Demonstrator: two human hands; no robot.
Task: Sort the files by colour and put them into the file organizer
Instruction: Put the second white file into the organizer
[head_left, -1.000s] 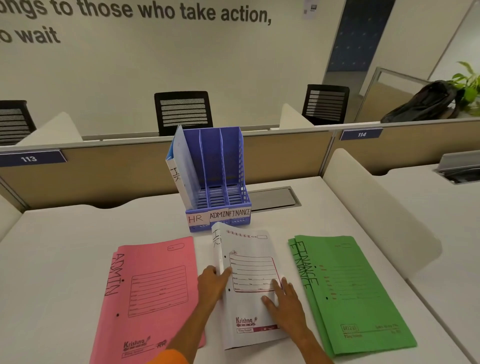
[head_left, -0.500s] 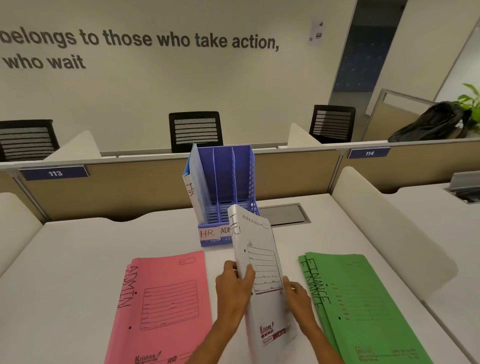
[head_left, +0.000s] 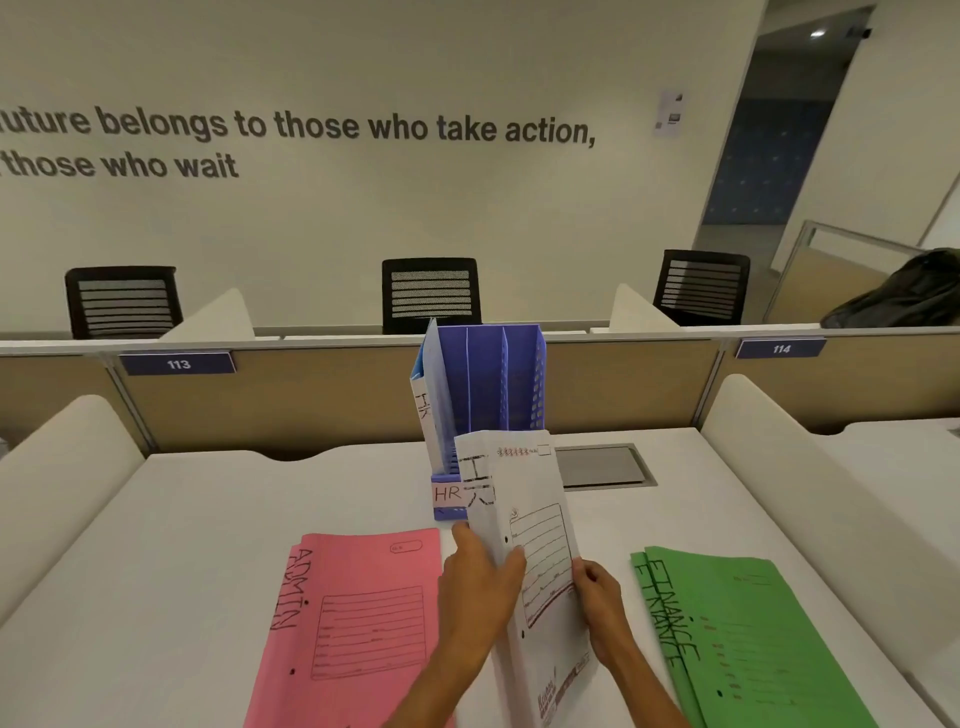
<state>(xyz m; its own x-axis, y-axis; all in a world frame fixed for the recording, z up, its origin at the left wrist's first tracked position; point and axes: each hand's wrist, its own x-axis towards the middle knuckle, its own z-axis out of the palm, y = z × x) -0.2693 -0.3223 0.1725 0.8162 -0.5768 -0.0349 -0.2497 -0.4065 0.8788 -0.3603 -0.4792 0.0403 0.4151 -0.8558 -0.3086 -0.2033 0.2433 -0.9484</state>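
Head camera, and I start at my two hands, both gripping one white file. My left hand is curled round its left, spine-side edge, thumb laid across the printed front. My right hand pinches the opposite long edge, fingers bent over it.

I hold the file up off the desk, steeply tilted. Its long axis runs from my wrists up and away, and its top end points at the file organizer. "HR" is handwritten in black along the spine side near the top, and a ruled form box is printed on the matte card cover. The top corner overlaps the organizer's front in my view; I cannot tell whether they touch.

That organizer is blue-violet plastic, standing upright with three narrow slots, a perforated right wall and a paper HR label on its front lip. Its leftmost slot holds another white folder, standing on end and leaning slightly left.

Flat on the desk to my left lies the pink stack, "ADMIN" written down its left edge, long axis running away from me. To my right lie the green files, slightly fanned so "FINANCE" shows twice, angled a little toward the right.

Behind the desk stands a tan partition, with three black slatted chair backs beyond it.
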